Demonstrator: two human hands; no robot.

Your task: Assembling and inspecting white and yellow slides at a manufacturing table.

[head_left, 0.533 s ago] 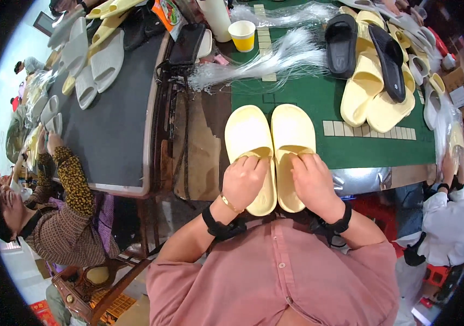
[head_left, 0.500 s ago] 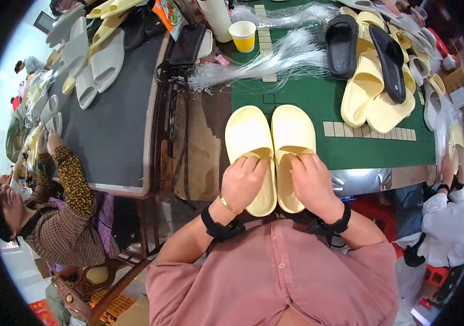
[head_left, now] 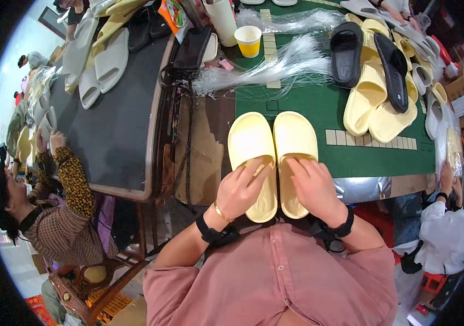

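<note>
The left hand and right hand curl inside two pale-yellow slide sandals, grip unclear, and should keep the toes even toward twelve o'clock.

The pair of slides is a soft, buttery yellow throughout. Below it I see a dusty pink shirt. Beyond it spreads a deep green tabletop, its cream strip, right of the pair, ruled into blocks by dark lines. Farther behind the pair: whitish strands and a cup, white above, yellow below. Off to the pair's left sit a dark grey tabletop and a neighbour's black sleeve, speckled with mustard yellow.
</note>
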